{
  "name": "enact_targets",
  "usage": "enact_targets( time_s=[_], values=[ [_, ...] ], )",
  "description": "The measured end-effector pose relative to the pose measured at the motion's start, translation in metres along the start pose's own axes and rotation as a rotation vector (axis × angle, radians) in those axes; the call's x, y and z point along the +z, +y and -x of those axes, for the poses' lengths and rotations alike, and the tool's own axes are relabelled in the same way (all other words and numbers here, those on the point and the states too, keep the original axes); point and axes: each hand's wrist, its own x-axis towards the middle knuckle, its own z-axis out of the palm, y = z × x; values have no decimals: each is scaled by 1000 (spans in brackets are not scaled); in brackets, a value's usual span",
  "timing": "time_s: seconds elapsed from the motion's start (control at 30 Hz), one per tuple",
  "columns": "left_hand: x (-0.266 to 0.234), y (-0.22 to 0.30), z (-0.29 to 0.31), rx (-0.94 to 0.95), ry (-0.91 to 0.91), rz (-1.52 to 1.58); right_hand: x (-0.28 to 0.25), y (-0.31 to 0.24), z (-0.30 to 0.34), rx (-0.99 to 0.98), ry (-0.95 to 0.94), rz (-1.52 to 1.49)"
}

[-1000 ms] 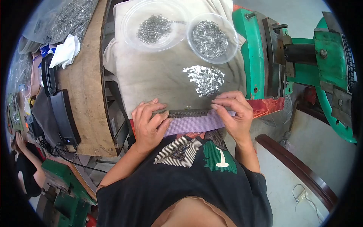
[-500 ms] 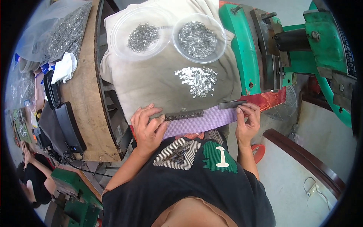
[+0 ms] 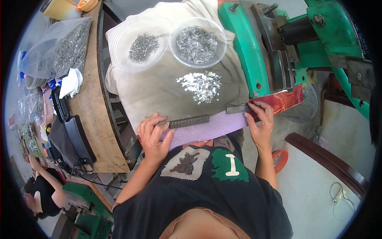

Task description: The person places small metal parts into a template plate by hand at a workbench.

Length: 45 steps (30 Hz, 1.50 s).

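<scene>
My left hand (image 3: 152, 133) pinches the left end of a dark metal bar with a row of slots (image 3: 189, 120), its slotted face turned up. My right hand (image 3: 259, 119) grips the right end of a plain, flat dark metal bar (image 3: 237, 109) between thumb and fingers. The two bars are apart, the flat one farther right and slightly farther away. Both lie over or just above a purple woven cloth (image 3: 215, 128) at my lap. Beyond them, small shiny metal flakes (image 3: 202, 85) lie heaped on a beige cloth (image 3: 139, 89).
Two clear plastic bowls stand at the back: the left bowl (image 3: 115, 55) contains small metal pieces, the right bowl (image 3: 172, 49) slim metal pins. A green machine (image 3: 246, 55) borders the right side. A wooden bench (image 3: 89, 107) stands left, and a co-worker's hands (image 3: 35, 163) show far left.
The slotted bar has rolled in my left hand, so its row of slots faces up more. The flat bar stays in my right hand. The whole view has shifted slightly.
</scene>
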Motion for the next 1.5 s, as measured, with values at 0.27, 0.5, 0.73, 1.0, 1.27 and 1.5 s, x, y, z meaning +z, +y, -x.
enact_targets(
  time_s=[0.27, 0.5, 0.73, 1.0, 1.27, 1.5],
  values=[
    [0, 3, 0, -31, 3, 1, -14, 1, -15, 17, -198, -95],
    [-2, 5, -1, -43, -16, 27, -8, -7, -10, 5, -157, -160],
    [-2, 3, 0, -12, -12, 23, -3, -13, -9, -36, -116, -106],
    [-7, 6, -4, -30, -29, -7, 7, -44, -22, -144, -154, -209],
    [-17, 5, -8, -163, 33, 196, 26, -79, -35, -317, -254, -246],
    [-23, 16, -11, -320, -43, 173, 41, -92, -30, -383, -358, -241]
  ],
)
